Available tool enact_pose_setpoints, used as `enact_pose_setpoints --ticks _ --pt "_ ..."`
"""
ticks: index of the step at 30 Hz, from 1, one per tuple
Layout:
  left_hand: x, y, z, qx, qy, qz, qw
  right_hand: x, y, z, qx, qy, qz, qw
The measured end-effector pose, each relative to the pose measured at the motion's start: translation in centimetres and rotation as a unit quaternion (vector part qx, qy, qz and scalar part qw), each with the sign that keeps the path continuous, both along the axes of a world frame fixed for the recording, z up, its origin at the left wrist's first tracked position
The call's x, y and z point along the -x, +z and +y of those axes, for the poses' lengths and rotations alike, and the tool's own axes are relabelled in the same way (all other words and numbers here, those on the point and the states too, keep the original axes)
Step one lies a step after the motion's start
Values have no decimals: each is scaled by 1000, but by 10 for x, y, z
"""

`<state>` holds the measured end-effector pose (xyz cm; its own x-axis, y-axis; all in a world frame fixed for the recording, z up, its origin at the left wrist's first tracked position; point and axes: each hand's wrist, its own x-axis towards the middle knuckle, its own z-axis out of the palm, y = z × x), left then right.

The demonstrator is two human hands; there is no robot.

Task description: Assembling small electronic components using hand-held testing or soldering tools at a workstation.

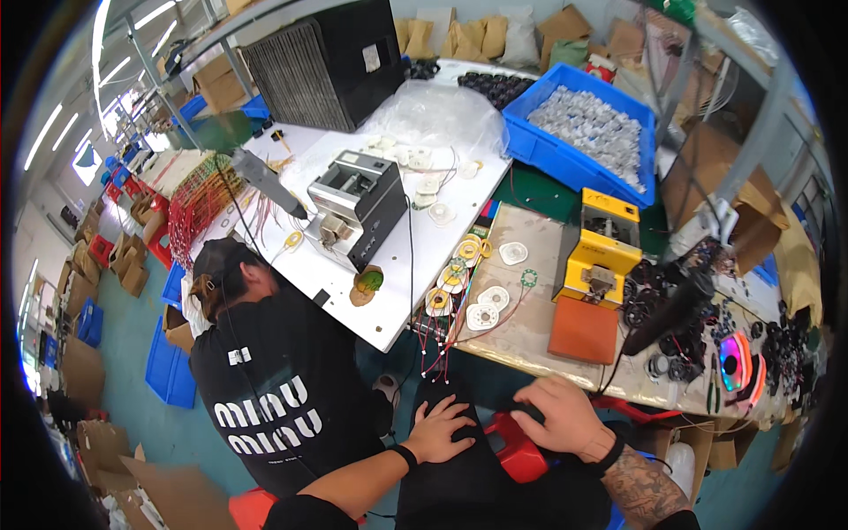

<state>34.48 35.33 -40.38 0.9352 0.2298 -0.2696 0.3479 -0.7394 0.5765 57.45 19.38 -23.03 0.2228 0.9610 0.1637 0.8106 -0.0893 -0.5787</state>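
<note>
My left hand (439, 430) lies flat on my black-trousered thigh, fingers spread and holding nothing. To its right, my right hand (564, 415) is curled above a red plastic stool (517, 449), with a dark patch between thumb and fingers that I cannot make out. Ahead, red wires with white plugs (433, 358) hang over the table edge near the left hand. On the table lie white round discs (483, 315), a green ring-shaped board (528, 278) and rings with yellow windings (439, 301). A yellow machine (601, 249) with an orange-brown block (583, 330) stands ahead of my right hand.
A person in a black shirt (265, 389) bends down at my left beside a white table (389, 309) bearing a grey-black machine (358, 203). A blue bin (574, 168) of clear pieces stands at the back. Dark parts and a lit fan (735, 362) are at the right.
</note>
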Motion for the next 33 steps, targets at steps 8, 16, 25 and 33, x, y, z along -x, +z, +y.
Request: enact_pose_setpoints --ticks 8,16,25,33 --pt "-50 16 33 17 35 103 994 -44 -54 93 -74 64 -149 984" --pt "-36 27 12 100 160 148 971 -49 -56 106 -4 76 -106 992" --pt "-29 -42 -26 171 170 272 932 -47 -44 97 33 62 -79 994" --pt "-89 -32 11 150 199 4 968 -40 -53 86 -7 81 -141 987"
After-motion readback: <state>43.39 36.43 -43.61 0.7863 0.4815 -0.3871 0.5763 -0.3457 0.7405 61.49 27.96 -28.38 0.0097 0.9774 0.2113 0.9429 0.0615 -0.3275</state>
